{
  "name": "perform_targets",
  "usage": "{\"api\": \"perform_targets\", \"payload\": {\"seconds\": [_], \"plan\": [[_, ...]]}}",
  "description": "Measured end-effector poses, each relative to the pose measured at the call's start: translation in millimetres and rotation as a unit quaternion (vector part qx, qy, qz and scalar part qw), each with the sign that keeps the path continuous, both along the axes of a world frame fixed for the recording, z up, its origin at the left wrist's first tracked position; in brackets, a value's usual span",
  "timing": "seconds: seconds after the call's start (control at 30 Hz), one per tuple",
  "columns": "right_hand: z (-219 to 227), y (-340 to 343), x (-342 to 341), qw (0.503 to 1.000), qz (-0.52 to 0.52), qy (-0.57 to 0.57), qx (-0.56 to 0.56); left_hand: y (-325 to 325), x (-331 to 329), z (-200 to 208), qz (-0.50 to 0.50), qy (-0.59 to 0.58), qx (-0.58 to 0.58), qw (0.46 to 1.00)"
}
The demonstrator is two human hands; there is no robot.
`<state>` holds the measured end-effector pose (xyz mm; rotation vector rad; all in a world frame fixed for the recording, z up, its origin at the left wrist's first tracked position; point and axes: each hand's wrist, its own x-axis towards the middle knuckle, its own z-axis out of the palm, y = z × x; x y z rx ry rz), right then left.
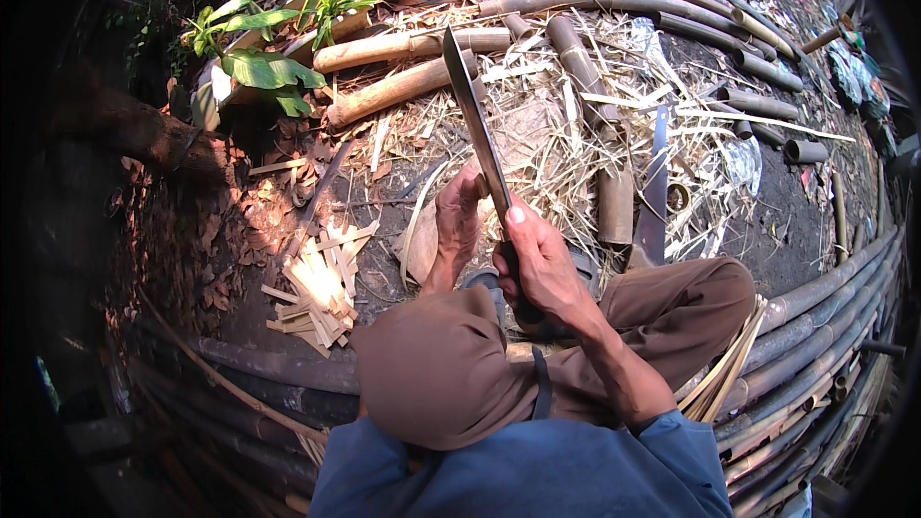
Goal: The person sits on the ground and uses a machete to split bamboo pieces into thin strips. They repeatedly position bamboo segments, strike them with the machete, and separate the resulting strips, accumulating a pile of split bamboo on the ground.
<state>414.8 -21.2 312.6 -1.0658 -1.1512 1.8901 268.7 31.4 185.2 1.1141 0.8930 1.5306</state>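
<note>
A long dark-bladed machete (475,115) points up and away in front of me, tilted a little left. My right hand (545,264) is wrapped round its dark handle, the thumb lying along the base of the blade. Close against the blade's left side is my left hand (455,221), its fingers curled and partly hidden behind the metal. Whatever those fingers pinch, if anything, is too small to make out. Left of my knee, a pile of short pale bamboo slats (321,293) lies on the ground in bright sun.
A hand saw (655,187) lies beside a cut bamboo tube (615,201) on the right, among scattered shavings (547,168). Short bamboo logs (403,88) and a leafy plant (259,62) are at the far left. Long bamboo poles (806,317) stretch along the right.
</note>
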Motion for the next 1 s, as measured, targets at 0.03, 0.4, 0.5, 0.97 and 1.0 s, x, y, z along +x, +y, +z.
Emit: {"api": "perform_targets", "payload": {"seconds": [0.03,0.4,0.5,0.97,1.0], "plan": [[3,0,3,1.000,0.016,0.012,0.011,-1,1,5,-0.004,-0.007,0.006,1.000],[1,2,0,0.978,-0.031,-0.098,0.180,4,13,16,-0.009,-0.044,0.008,0.999],[-6,-4,-2,0.977,-0.042,-0.093,0.185,2,16,18,0.003,-0.046,0.086,0.995],[-39,-5,-18,0.964,-0.037,-0.197,0.176,-17,-18,3,0.239,0.087,0.056,0.966],[-40,-6,-22,0.964,-0.038,-0.189,0.181,-25,-27,10,0.235,0.050,0.089,0.967]]}}
